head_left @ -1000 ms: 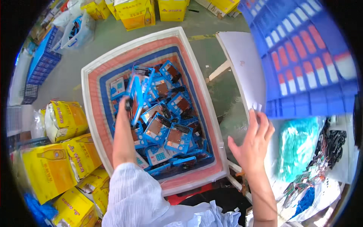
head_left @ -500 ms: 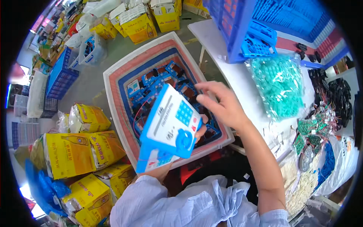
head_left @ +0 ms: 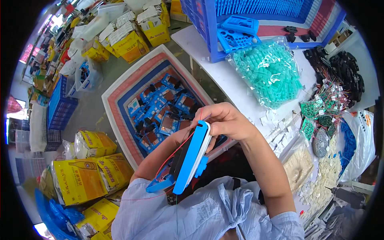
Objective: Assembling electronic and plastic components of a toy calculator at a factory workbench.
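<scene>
A blue and white plastic keypad housing [head_left: 193,160] is held tilted on edge before my body, its keypad face turned right. My left hand [head_left: 181,139] is closed around it from behind; most of the fingers are hidden. Closed at its upper end, my right hand [head_left: 229,122] has thumb and fingers against the housing, with thin wire ends by the fingertips. A black part [head_left: 181,158] shows along the housing's back. A smaller blue part [head_left: 161,185] hangs at the lower left, and a red wire [head_left: 173,155] loops between them.
Below my hands stands a large crate [head_left: 113,105] with several blue assemblies [head_left: 170,122]. On the white table [head_left: 196,44] at right are a bag of teal parts [head_left: 268,72], a blue crate [head_left: 200,28], circuit boards [head_left: 308,128] and cream-coloured pieces [head_left: 320,192]. Yellow cartons [head_left: 78,180] stand at left.
The keypad housing has turned from face-up to edge-on, showing its back and wires. My right hand has come from beside it to grip its upper end. The view has shifted slightly right.
</scene>
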Demonstrator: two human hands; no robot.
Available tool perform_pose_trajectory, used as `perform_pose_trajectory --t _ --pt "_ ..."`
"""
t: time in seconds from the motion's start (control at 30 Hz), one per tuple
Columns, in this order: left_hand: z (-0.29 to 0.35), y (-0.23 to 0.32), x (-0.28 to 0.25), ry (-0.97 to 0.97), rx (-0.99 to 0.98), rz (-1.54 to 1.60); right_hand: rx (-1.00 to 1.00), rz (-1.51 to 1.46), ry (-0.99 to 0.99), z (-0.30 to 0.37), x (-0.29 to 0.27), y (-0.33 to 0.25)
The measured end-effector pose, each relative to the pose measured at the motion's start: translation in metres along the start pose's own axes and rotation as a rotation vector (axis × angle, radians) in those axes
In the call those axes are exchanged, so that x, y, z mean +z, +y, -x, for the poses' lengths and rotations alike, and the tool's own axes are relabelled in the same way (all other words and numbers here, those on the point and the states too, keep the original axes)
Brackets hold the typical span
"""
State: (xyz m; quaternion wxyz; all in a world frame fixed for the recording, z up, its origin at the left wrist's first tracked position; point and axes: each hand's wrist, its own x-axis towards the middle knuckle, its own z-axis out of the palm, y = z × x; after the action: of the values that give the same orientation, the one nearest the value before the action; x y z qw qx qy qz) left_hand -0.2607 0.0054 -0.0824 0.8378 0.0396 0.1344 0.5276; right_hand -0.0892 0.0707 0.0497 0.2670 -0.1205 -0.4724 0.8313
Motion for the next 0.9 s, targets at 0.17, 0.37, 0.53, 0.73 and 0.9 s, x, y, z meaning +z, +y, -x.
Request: perform_pose_trajectory --t 0.17,0.37,0.53,0.73,0.9 --pt "0.003 -0.004 -0.004 -0.001 -0.066 0.026 0.008 -0.001 -0.022 -0.003 -0.004 0.010" --pt "-0.011 0.029 -0.023 -0.027 0.021 0.139 -0.097 0.362 0.355 -0.024 -0.012 0.009" --pt "-0.028 0.079 -0.033 -0.138 0.128 0.366 -0.268 0.587 0.532 -0.013 -0.005 0.014" --pt "-0.024 0.097 -0.037 -0.179 0.159 0.493 -0.123 0.682 0.297 -0.016 0.028 0.038" --pt "-0.032 0.082 -0.042 -0.127 0.108 0.587 0.054 0.701 0.335 -0.018 0.026 0.072"
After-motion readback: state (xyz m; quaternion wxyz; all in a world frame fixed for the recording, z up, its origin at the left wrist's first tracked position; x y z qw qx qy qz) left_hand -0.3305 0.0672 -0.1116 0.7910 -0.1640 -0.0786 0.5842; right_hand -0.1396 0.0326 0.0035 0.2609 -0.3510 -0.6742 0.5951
